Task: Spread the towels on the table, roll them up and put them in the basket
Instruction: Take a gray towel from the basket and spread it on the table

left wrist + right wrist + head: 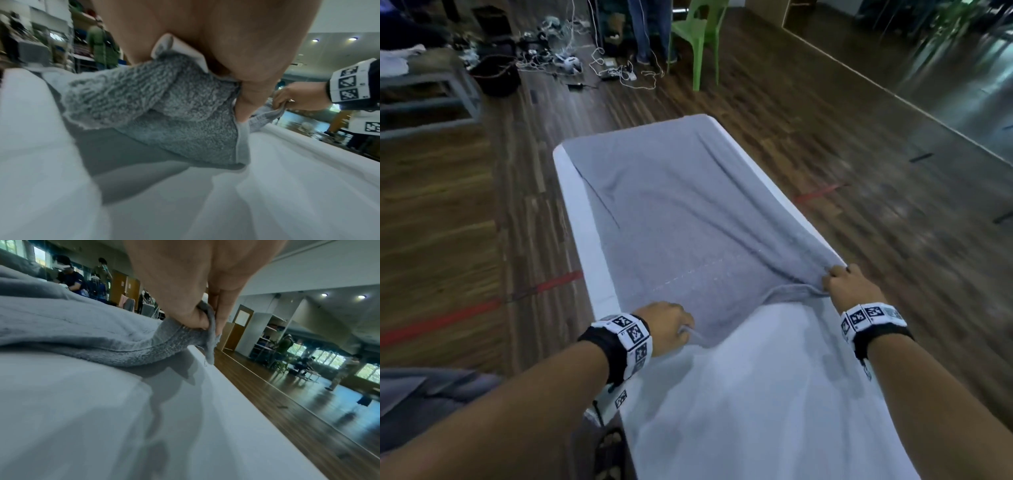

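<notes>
Pinching the grey towel point(681, 212)'s two near corners, left hand point(666, 325) and right hand point(847, 286) should draw evenly toward the near end, flattening the diagonal creases over the white table point(585, 219) before rolling.

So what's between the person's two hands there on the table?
The near edge of the grey towel spans it, slack and rumpled, from the left hand to the right hand, each pinching a corner. The white table lies bare below. The head view shows this.
</notes>
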